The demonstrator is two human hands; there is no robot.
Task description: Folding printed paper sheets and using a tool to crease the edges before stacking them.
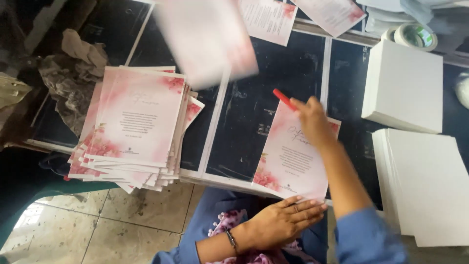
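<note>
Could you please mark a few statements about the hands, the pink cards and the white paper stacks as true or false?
1. The right hand holds a red stick-shaped tool over a pink floral printed card. True.
2. The left hand grips a roll of tape. False: it lies flat on the near edge of that card; the white tape roll sits far off at the top right.
3. A fanned pile of pink floral cards lies to the left of the single card. True.
4. The stacks of plain white sheets lie on the tiled floor. False: they rest on the dark work surface at the right.
</note>
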